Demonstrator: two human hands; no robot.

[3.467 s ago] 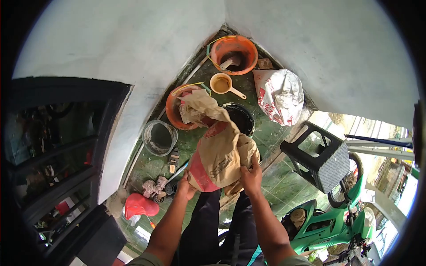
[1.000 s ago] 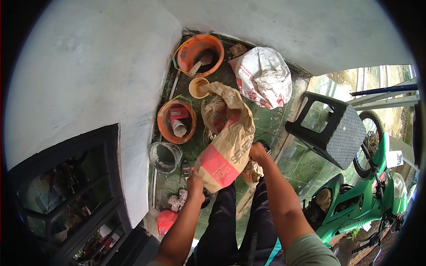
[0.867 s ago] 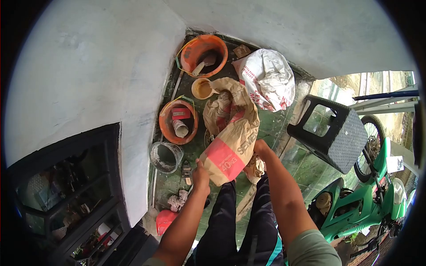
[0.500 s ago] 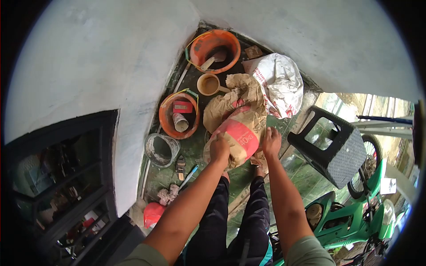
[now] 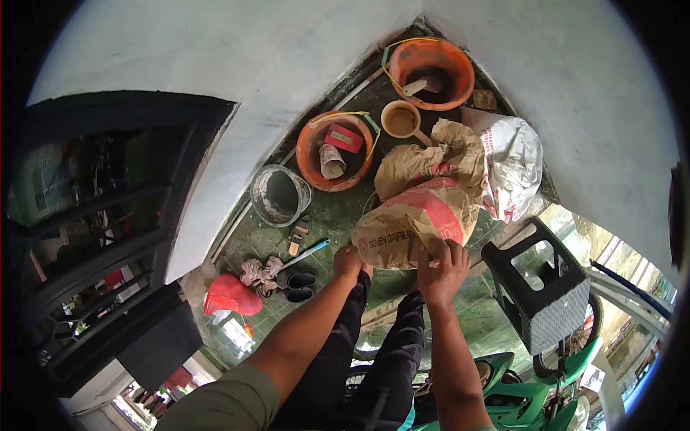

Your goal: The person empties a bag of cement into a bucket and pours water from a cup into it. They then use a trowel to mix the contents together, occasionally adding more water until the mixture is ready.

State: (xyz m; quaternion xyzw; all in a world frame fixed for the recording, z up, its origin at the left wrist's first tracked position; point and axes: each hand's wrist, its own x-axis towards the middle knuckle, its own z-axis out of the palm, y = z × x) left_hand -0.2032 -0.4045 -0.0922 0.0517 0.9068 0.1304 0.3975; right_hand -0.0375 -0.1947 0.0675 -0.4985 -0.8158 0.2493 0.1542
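A brown paper cement bag with a red band and printed lettering lies crumpled on the green tiled floor before my feet. My right hand is closed on the near edge of the bag, pinching a fold of paper. At the bag's near left corner, my left hand is curled closed against the paper, its fingertips partly hidden. A white sack with red print lies behind the bag on the right. Just beyond the bag is a beige dipper with a handle.
Two orange buckets hold tools and a cup. A grey-smeared pail, brush, blue-handled tool, dark shoes and red bag lie left. A black stool and green motorbike stand right.
The bag has rolled or turned, so its lettered side now shows. My right hand has moved from the bag's right side to its near edge. The head view has shifted left.
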